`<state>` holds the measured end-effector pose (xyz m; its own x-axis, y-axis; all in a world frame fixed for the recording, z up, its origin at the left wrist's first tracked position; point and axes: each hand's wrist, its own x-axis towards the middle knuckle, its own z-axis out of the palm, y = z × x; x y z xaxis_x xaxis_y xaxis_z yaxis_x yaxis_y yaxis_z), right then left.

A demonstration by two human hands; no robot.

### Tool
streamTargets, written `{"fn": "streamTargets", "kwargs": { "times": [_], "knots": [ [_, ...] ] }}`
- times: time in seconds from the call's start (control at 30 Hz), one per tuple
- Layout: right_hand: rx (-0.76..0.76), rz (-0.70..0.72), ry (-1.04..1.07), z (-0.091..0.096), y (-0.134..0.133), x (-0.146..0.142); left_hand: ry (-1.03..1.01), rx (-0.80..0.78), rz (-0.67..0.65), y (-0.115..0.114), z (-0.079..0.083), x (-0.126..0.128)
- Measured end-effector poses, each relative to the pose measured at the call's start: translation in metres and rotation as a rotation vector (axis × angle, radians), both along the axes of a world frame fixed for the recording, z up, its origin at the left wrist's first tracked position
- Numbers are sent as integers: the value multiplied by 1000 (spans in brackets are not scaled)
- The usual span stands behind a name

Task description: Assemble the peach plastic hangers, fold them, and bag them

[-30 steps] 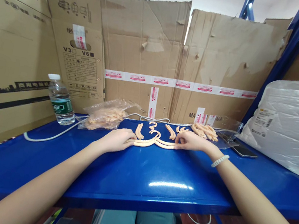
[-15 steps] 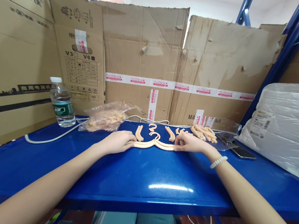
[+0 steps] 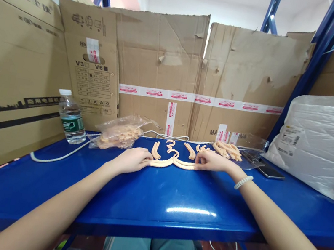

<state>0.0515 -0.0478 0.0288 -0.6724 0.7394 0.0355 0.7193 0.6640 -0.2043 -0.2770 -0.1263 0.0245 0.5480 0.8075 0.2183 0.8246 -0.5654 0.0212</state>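
Risk: hanger [image 3: 174, 161] looks like thin snap-together curved segments, so an uneven push from either end could pop the centre joint under the hook or bow it off the table [image 3: 173, 203]. Loose pieces [image 3: 157, 150] just behind could get knocked. Left hand [image 3: 132, 159] fingers bunched, pinching the left tip; right hand [image 3: 212, 160] fingers pinching the right tip. Hanger is peach plastic, lying flat mid-table between both hands.
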Motion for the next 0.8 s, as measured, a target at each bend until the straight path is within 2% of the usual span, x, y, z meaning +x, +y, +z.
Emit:
{"fn": "streamTargets", "kwargs": {
  "times": [0.2, 0.8],
  "knots": [
    [-16, 39, 18, 1, 2, 2, -11, -7, -6, 3, -1, -3],
    [-16, 29, -15, 6, -2, 3, 2, -24, 23, -2, 4, -2]
  ]
}}
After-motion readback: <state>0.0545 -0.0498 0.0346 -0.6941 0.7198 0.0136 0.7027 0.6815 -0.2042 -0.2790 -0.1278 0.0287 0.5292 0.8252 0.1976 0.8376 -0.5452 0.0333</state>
